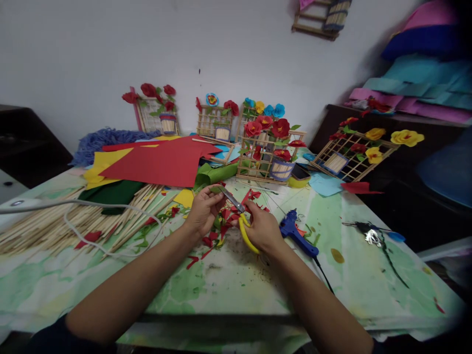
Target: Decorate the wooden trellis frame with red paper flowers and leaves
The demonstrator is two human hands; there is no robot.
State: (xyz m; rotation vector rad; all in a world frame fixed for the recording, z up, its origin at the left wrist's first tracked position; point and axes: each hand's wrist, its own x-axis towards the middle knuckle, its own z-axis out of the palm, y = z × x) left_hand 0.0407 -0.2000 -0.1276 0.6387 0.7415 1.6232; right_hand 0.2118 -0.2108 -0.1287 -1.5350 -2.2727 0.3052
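My right hand point(263, 229) is closed round the yellow handles of a pair of scissors point(245, 235). The scissors' metal blades point up and left, towards my other hand. Between the fingertips of my left hand point(202, 212) is a small piece of green paper point(216, 189), pinched near the blade tips. Whether the blades touch the paper I cannot tell. Red and green paper scraps point(225, 216) lie on the table under and between both hands. Just right of my right hand rests a blue glue gun point(297, 235).
Bamboo sticks point(47, 223) and a pale cable point(110, 202) spread over the left of the patterned tablecloth point(217, 300). Red paper sheets point(158, 160) and a rolled green sheet point(216, 174) lie behind. Stick lattices with paper flowers point(258, 157) stand along the back.
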